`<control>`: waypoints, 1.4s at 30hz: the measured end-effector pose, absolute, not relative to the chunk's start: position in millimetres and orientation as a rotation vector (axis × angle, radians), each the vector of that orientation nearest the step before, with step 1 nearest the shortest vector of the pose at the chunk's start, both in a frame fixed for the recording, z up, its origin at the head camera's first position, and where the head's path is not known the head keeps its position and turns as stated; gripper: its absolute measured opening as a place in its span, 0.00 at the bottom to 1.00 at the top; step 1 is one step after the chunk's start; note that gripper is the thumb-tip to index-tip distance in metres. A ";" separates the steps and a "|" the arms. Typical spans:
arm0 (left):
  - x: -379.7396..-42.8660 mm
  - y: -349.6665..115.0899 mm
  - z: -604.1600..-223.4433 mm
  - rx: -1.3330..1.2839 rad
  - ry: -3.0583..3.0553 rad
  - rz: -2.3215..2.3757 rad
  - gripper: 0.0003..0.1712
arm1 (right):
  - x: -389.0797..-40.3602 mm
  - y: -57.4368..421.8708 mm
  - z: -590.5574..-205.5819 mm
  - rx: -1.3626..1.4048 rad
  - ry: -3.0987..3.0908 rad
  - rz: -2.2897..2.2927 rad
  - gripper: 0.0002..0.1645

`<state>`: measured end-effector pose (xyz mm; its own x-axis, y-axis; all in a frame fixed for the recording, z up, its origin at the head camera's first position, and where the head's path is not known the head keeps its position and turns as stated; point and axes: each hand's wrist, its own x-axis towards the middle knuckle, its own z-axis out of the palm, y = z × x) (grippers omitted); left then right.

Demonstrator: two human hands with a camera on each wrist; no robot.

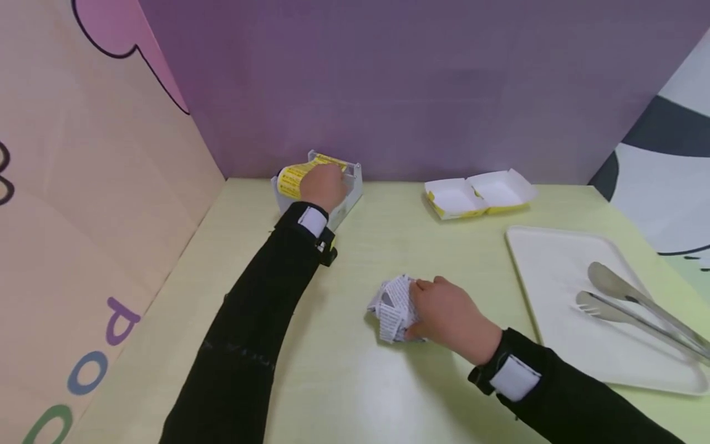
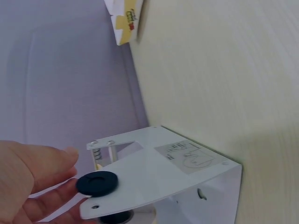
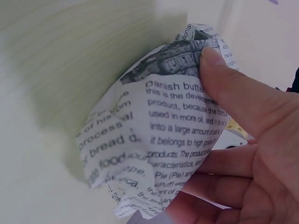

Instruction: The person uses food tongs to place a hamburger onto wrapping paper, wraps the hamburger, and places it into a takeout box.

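Note:
A newsprint-patterned paper wrap [image 1: 395,308], folded into a lumpy bundle, sits mid-table. My right hand [image 1: 449,314] grips its right side, thumb [image 3: 224,84] on one face and fingers round the other. What the paper encloses is hidden. Toward the back left stands a white metal label dispenser [image 1: 349,203] with a roll of yellow printed labels [image 1: 291,180]. My left hand [image 1: 323,186] reaches over the dispenser, beside its black knob [image 2: 97,183]. In the left wrist view, its fingers are loosely bent, partly behind the dispenser, and no label shows between thumb and fingers.
An opened white-and-yellow carton [image 1: 455,196] lies at the back right. On the right, a white tray [image 1: 554,277] holds a metal spoon [image 1: 616,282] and fork [image 1: 604,308]. A purple panel [image 1: 388,92] rises behind the table, with a decorated panel [image 1: 111,185] along the left.

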<state>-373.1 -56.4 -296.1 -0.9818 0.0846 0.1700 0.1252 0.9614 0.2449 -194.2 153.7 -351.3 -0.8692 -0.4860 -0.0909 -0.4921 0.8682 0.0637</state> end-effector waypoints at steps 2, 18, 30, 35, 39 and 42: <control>-373.3 -54.1 -298.5 -0.126 -2.964 -0.334 0.12 | -194.8 153.1 -352.5 -0.765 2.965 0.132 0.50; -381.3 -55.2 -310.8 -0.113 -2.951 -0.209 0.11 | -192.9 150.2 -348.9 -0.806 2.998 0.149 0.42; -373.1 -65.3 -310.9 -0.243 -2.911 -0.158 0.10 | -193.3 150.5 -349.0 -0.802 3.015 0.156 0.41; -367.7 -73.2 -309.5 -0.341 -2.919 -0.152 0.09 | -192.5 151.5 -348.7 -0.820 3.017 0.164 0.41; -365.4 -80.5 -306.3 -0.393 -2.939 -0.202 0.13 | -193.3 151.8 -348.4 -0.816 3.024 0.157 0.41; -363.2 -85.5 -303.7 -0.439 -2.956 -0.248 0.16 | -194.0 151.9 -348.2 -0.811 3.027 0.158 0.43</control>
<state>-363.2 -85.5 -303.7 -0.9472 0.2755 0.1640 0.2990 0.9437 0.1415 -194.0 151.9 -348.2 -0.8664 -0.4985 -0.0301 -0.4989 0.8613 0.0963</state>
